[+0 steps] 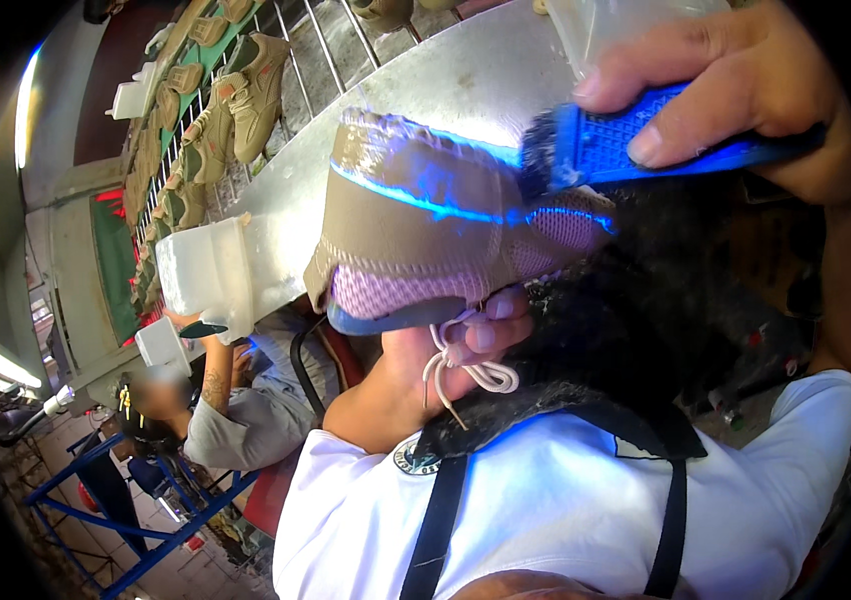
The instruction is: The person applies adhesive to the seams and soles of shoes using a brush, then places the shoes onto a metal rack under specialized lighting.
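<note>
A tan shoe upper with pale pink mesh hangs tilted over the near edge of a metal work surface. My left hand grips it from below, fingers closed by the opening, and most of the palm is hidden. Cream laces tied in loops dangle beside those fingers. In my right hand is a blue-handled brush, pinched between thumb and fingers. Its dark bristles touch the shoe upper's right part, near the edge. A bright blue glowing line runs along the upper, and a wet-looking sheen covers the area above it.
The metal work surface carries a translucent tub at left and a clear plastic container at far right. Beyond it, a wire rack holds several tan shoes. At left a co-worker in a grey sleeve sits close by.
</note>
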Available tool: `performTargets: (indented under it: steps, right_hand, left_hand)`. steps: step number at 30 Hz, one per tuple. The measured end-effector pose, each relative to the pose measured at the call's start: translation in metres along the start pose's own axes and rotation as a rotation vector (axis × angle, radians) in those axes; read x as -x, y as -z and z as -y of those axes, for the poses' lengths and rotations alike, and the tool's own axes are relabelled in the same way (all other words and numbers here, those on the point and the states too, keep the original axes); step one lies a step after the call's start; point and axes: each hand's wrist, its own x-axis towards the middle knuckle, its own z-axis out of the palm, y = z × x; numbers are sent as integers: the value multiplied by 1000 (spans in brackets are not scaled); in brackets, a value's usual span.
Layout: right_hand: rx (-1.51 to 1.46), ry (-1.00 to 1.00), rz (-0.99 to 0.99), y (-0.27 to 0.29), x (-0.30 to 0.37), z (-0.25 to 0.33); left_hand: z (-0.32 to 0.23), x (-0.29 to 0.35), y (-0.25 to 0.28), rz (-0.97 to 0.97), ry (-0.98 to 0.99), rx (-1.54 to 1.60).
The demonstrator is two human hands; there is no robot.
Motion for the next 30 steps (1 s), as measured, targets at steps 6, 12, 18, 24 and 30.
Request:
performTargets:
  steps: [6, 12, 18, 24, 30]
  right_hand:
    - [-757, -335, -619, -53, 30, 8]
    - [-1251, -364, -1188, -129, -20, 21]
    - [-347, -205, -737, -121, -3, 37]
    - [-263, -192, -591, -99, -2, 42]
    - [-508, -494, -742, -104, -10, 55]
  left_hand:
    - [-32, -5, -11, -237, -480, -610]
    - [-80, -10, -22, -69, -756, -1120]
    - [-90, -2, -28, -120, -835, -1240]
    - [-91, -5, -32, -136, -831, -1317]
    - [-85, -7, -35, -179, -875, -1401]
